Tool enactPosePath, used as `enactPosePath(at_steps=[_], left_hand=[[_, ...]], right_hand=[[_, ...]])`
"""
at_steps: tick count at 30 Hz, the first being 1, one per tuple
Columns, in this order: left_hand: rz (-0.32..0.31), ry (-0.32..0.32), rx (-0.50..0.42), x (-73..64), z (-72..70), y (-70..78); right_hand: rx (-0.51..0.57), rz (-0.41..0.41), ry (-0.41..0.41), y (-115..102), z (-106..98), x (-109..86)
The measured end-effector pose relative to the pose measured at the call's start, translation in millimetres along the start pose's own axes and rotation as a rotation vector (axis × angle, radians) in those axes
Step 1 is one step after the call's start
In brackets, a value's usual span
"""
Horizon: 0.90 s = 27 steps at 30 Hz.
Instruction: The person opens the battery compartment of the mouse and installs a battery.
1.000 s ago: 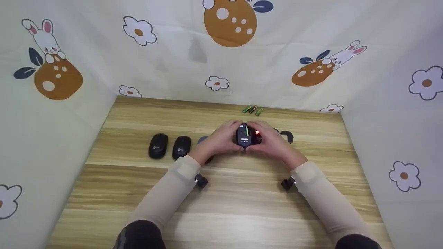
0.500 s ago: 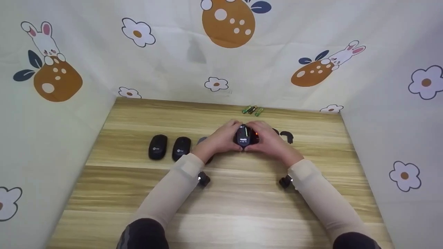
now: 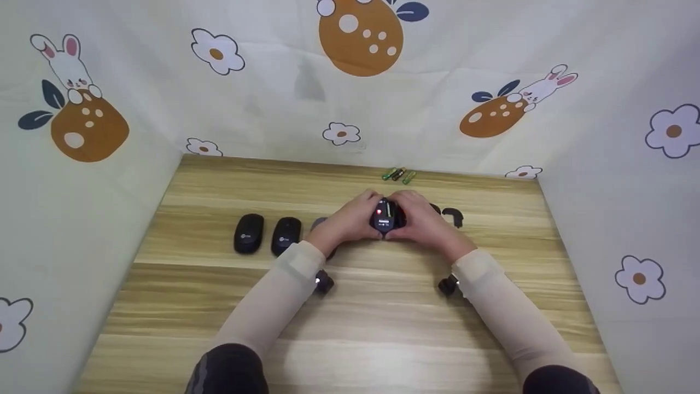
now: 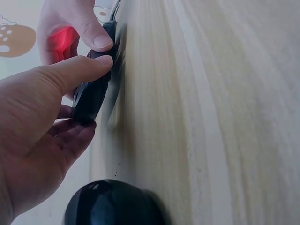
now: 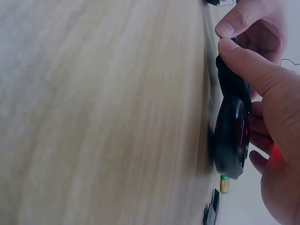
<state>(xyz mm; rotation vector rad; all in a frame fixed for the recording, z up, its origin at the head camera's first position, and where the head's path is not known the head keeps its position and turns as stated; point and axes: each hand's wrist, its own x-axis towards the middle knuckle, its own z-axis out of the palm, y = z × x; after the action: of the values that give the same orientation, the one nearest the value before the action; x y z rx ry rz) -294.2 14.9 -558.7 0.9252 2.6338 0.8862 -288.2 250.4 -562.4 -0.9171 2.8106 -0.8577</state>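
In the head view my left hand (image 3: 356, 218) and right hand (image 3: 416, 218) hold a black computer mouse (image 3: 385, 223) between them, its underside facing up. A slim, light-coloured battery (image 3: 389, 209) shows in its open slot, and a red light glows on the underside. Seen from the left wrist, my left thumb lies along the edge of the mouse (image 4: 91, 98) with fingers curled beneath. From the right wrist, both thumbs meet at the near end of the held mouse (image 5: 232, 77). A second dark mouse (image 5: 229, 136) sits beside it near my right fingers, partly hidden in the head view.
Two black mice (image 3: 249, 233) (image 3: 286, 236) lie to the left, and another mouse (image 3: 319, 221) is partly covered by my left wrist. Several green and dark batteries (image 3: 399, 174) lie near the back wall. A curved black cover (image 3: 453, 216) lies right of my right hand.
The red glow has shifted from beside my right fingers to the left part of the held mouse's underside. Both hands keep their grip, with forearms drawn slightly inward.
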Motion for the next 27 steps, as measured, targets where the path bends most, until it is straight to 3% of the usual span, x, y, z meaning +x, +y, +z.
enactPosePath(at_steps=[17, 27], left_hand=[[-0.007, -0.006, -0.012, -0.5, 0.4, -3.6], [-0.052, -0.027, -0.036, -2.9, -1.5, -2.2]], right_hand=[[0.006, -0.033, 0.01, 5.4, 3.3, 2.3], [0.037, -0.03, 0.02, 7.7, 3.3, -0.3]])
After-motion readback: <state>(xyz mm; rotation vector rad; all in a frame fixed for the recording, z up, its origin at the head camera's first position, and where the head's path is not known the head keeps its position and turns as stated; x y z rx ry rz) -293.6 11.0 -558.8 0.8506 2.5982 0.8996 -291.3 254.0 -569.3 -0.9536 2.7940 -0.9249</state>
